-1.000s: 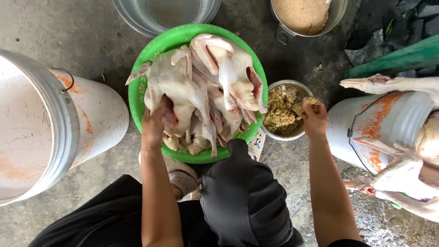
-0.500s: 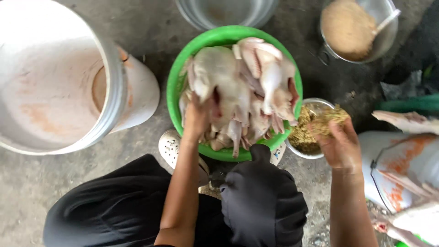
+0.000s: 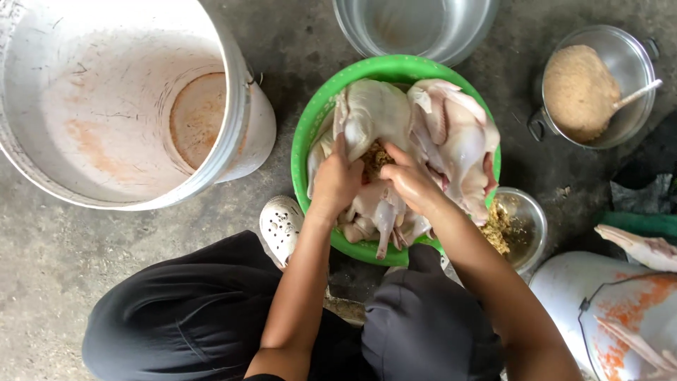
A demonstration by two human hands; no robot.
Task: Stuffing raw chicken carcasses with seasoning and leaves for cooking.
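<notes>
Green basin (image 3: pixel 310 134): round plastic, standing on the concrete floor (image 3: pixel 63 247) just far of the person's knees, at centre. It holds several plucked whole birds, pale and raw.

Near-left bird (image 3: pixel 374 113): lying in the basin with its cavity turned toward the person. Brown crumbly stuffing (image 3: pixel 375 159) shows at the opening, between the two hands.

Left hand (image 3: pixel 336 180): laid on the near side of this bird, fingers curled around the flesh at the left edge of the opening; grip closed on the bird.

Right hand (image 3: pixel 412 183): at the right edge of the same opening, fingertips bunched and pressed against the stuffing. Grip narrow; whether it holds any stuffing cannot be told.

Second bird (image 3: pixel 458 141): in the right half of the basin, touching the first.

Small metal bowl (image 3: pixel 530 219): just right of the basin, partly behind the right forearm, with more of the brown stuffing in it.

Metal pot (image 3: pixel 620 70): far right, holding a mound of tan mixture with a spoon (image 3: pixel 638 94) resting in it.

Empty metal basin (image 3: pixel 416 28): far centre, just beyond the green one.

Large white bucket (image 3: pixel 127 99): left, orange-stained inside.

White container (image 3: pixel 606 310): near right, orange-stained, with pale bird parts across it.

White clog (image 3: pixel 281 222): near-left of the green basin.
</notes>
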